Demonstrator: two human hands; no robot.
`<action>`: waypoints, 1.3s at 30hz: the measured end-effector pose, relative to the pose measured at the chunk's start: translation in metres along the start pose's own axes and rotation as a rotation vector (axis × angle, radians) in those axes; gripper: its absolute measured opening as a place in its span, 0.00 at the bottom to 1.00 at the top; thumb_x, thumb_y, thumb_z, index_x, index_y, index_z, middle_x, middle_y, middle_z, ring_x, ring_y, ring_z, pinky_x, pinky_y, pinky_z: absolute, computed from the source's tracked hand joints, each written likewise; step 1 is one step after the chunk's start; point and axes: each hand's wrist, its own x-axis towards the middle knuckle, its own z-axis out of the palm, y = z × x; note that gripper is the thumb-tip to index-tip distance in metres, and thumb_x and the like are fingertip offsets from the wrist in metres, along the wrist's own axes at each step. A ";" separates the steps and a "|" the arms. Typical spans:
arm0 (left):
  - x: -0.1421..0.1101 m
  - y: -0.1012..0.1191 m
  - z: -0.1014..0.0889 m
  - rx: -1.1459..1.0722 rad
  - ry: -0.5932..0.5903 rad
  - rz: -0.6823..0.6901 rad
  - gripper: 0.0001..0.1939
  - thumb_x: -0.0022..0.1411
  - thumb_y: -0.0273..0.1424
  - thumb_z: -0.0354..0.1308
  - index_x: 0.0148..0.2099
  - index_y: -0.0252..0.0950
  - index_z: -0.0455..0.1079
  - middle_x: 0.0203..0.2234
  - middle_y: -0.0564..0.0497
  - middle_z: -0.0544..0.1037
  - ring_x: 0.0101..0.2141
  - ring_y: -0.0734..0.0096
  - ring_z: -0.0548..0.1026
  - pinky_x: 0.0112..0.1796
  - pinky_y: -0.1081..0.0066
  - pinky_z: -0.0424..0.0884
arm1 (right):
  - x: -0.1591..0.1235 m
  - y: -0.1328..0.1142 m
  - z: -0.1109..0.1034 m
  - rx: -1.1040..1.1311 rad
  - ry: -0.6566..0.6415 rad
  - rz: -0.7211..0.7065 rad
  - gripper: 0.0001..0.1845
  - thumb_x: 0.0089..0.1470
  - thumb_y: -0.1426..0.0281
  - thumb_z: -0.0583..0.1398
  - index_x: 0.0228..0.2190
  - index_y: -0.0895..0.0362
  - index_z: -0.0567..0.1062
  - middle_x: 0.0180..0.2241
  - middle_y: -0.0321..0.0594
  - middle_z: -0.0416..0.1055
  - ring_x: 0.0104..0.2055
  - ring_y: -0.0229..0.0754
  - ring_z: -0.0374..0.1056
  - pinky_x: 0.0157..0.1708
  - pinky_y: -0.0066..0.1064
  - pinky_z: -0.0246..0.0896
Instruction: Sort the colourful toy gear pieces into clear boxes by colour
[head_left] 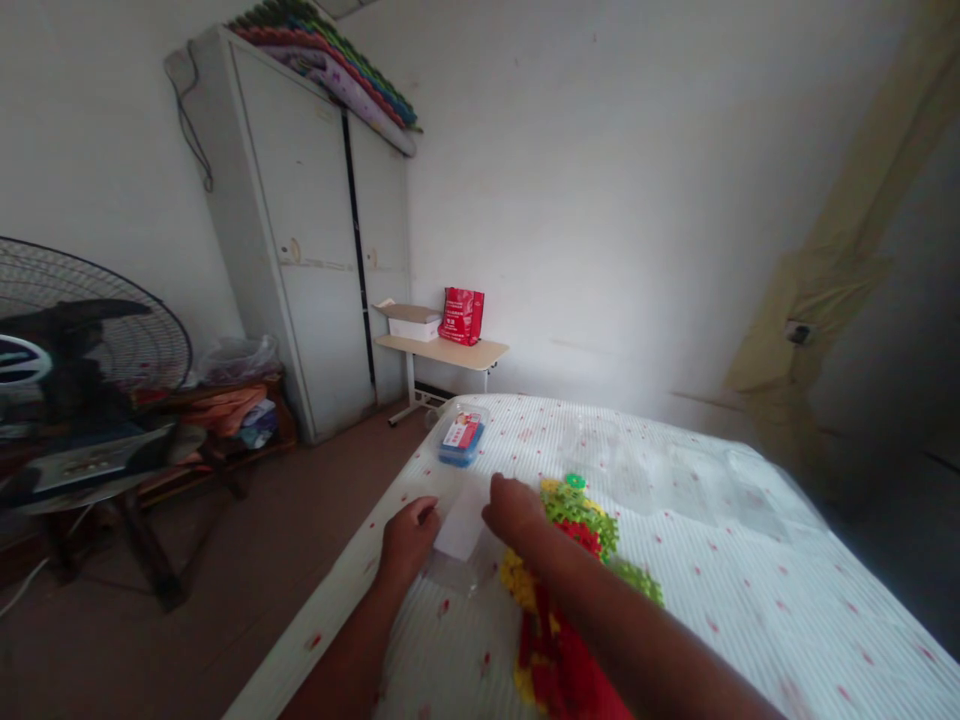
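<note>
My left hand [407, 538] and my right hand [511, 507] both rest on a white sheet of paper [461, 522] that lies on a clear plastic bag [457, 575] on the bed [750, 590]. Each hand's fingers are curled and pinched at an edge of the paper. Just right of my right hand lies a heap of plastic building pieces [570, 560] in green, yellow and red, partly hidden by my right forearm. A clear plastic box with a blue base and a red label [462, 436] sits further up the bed.
A grey wardrobe [315, 250] with folded blankets on top stands at the back left. A small side table [442, 352] holds a red bag [462, 315] and a white box. A standing fan [67, 350] and cluttered low furniture are at left.
</note>
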 end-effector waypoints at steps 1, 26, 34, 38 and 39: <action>-0.001 0.001 0.000 -0.010 0.000 0.003 0.13 0.48 0.30 0.54 0.37 0.38 0.75 0.33 0.50 0.80 0.38 0.64 0.76 0.40 0.70 0.69 | 0.007 0.001 -0.007 -0.027 0.025 -0.013 0.16 0.50 0.75 0.53 0.42 0.62 0.70 0.40 0.56 0.72 0.43 0.50 0.70 0.36 0.37 0.65; 0.004 -0.013 -0.011 -0.451 0.103 -0.123 0.23 0.52 0.41 0.53 0.44 0.31 0.70 0.31 0.46 0.77 0.28 0.69 0.74 0.30 0.72 0.70 | 0.076 0.006 -0.038 -0.213 0.294 -0.383 0.16 0.60 0.74 0.44 0.45 0.64 0.65 0.43 0.53 0.68 0.42 0.44 0.67 0.38 0.32 0.60; -0.026 0.057 -0.028 -0.893 -0.075 -0.064 0.29 0.50 0.45 0.58 0.50 0.31 0.66 0.40 0.42 0.75 0.39 0.64 0.74 0.41 0.65 0.70 | -0.025 0.062 -0.070 -0.010 0.477 -0.605 0.13 0.60 0.68 0.48 0.38 0.58 0.69 0.36 0.43 0.72 0.37 0.38 0.69 0.38 0.28 0.64; -0.058 0.099 -0.018 -1.174 -0.601 -0.295 0.30 0.55 0.50 0.52 0.53 0.35 0.63 0.43 0.41 0.75 0.41 0.59 0.74 0.42 0.57 0.69 | -0.083 0.088 -0.057 0.063 0.654 -0.753 0.12 0.59 0.72 0.49 0.41 0.58 0.69 0.39 0.45 0.73 0.41 0.39 0.70 0.39 0.31 0.68; -0.065 0.107 -0.014 -1.230 -0.693 -0.341 0.29 0.56 0.50 0.50 0.53 0.36 0.63 0.43 0.41 0.75 0.40 0.58 0.74 0.42 0.55 0.69 | -0.094 0.093 -0.051 0.061 0.687 -0.774 0.12 0.58 0.73 0.50 0.42 0.58 0.69 0.39 0.45 0.74 0.42 0.39 0.70 0.40 0.31 0.69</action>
